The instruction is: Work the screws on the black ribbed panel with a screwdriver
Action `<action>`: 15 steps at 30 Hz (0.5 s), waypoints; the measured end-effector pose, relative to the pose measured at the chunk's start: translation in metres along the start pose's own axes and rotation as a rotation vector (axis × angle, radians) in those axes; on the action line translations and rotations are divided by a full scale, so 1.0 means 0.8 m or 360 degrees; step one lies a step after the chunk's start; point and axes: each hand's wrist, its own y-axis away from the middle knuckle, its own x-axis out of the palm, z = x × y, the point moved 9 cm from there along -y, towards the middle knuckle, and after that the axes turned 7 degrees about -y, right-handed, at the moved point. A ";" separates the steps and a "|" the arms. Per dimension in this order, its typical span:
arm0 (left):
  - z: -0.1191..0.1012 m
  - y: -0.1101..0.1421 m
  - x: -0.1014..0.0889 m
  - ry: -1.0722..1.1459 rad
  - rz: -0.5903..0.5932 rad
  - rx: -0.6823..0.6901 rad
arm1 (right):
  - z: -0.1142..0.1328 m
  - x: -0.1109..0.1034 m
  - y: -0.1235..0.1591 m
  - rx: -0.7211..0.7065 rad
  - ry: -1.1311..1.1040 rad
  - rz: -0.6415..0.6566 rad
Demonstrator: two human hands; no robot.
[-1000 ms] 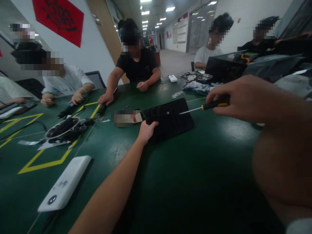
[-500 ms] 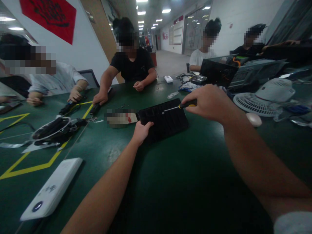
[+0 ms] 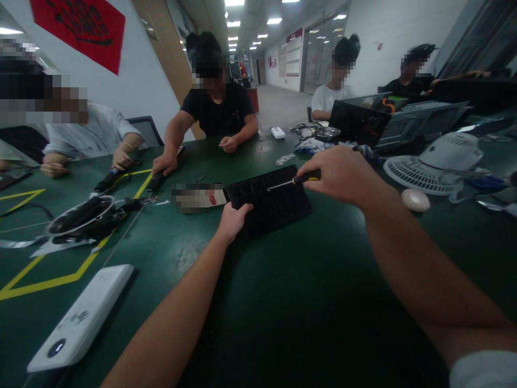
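A flat black rectangular panel (image 3: 278, 207) with ribs or slots lies slightly turned on the green table. My left hand (image 3: 234, 218) grips its near left edge, thumb on top and the other fingers hidden under or behind it. In my right hand (image 3: 343, 175) is a screwdriver (image 3: 307, 177) with a black and yellow handle, held closed from above. Its metal shaft points left and down across the panel, with the tip at a small pale round spot that I cannot make out. A flat beige piece with a red mark (image 3: 202, 198) lies just left of the panel.
A white power bank-like device (image 3: 84, 318) lies at the near left. Beyond it are a ring-shaped black tool bundle (image 3: 81, 218) and yellow tape lines. At right stand a white fan (image 3: 432, 164), a white mouse (image 3: 416, 200) and an open computer case (image 3: 363, 121). Co-workers (image 3: 220, 108) sit across the table.
My right hand and the screwdriver have shifted slightly left and down, and the shaft is a little less steep. My left hand still holds the panel. The whole view has drifted slightly.
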 end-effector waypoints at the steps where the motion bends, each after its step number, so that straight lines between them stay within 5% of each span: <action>1: 0.001 0.000 0.000 0.0007 -0.0001 -0.0009 | 0.001 0.000 0.000 0.0002 0.0007 0.0009; 15: -0.002 0.000 0.000 0.0032 -0.0021 0.0000 | 0.008 0.002 0.002 0.0023 0.0025 0.0017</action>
